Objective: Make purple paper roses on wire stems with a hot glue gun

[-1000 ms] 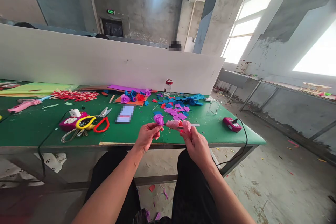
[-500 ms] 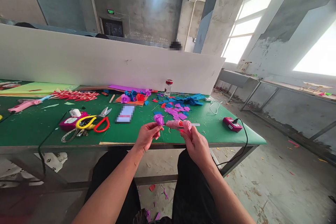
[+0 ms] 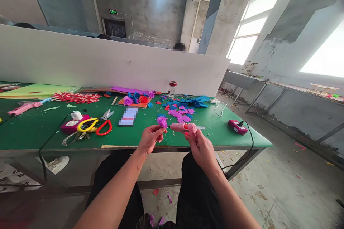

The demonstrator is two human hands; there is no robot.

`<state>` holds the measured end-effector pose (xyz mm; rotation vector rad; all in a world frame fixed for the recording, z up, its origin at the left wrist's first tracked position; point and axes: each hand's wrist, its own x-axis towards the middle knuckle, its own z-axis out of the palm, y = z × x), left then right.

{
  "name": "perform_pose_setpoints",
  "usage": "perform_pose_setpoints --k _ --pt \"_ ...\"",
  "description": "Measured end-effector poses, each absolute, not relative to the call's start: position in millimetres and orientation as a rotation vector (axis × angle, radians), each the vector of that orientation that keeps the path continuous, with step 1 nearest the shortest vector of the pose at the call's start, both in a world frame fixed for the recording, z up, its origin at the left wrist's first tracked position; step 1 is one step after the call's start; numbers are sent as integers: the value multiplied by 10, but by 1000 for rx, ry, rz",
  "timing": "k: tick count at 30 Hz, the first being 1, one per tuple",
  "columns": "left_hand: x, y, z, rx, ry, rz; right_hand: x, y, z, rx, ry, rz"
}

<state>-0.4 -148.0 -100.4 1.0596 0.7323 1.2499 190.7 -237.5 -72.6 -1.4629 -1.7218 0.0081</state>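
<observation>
My left hand (image 3: pixel 150 139) pinches a small purple felt flower (image 3: pixel 162 121) by its base, just over the near edge of the green table (image 3: pixel 32 128). My right hand (image 3: pixel 200 146) is wrapped round a pink glue gun (image 3: pixel 182 127), whose nozzle points left at the flower and nearly touches it. A clear glue stick (image 3: pixel 200 127) juts from the gun's rear. Loose purple and blue felt petals (image 3: pixel 182 112) lie just beyond the hands.
Yellow and red scissors (image 3: pixel 94 125) lie on the left by a pink box (image 3: pixel 70 125). Finished felt roses (image 3: pixel 137 98), a small jar (image 3: pixel 172 89) and a second pink glue gun (image 3: pixel 23 108) sit farther back. A pink power box (image 3: pixel 237 127) with a black cord sits right. A white partition (image 3: pixel 107 61) backs the table.
Both hands stay almost where they were, the flower and glue gun still together. Under the table at left, a white shoe has come into view where patterned cloth showed before.
</observation>
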Motion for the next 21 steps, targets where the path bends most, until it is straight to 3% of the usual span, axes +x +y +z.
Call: perform_pose_setpoints --k 21 --pt "-26 -1478 -1002 1021 647 1204 1954 -2400 -774 -1338 -1668 147"
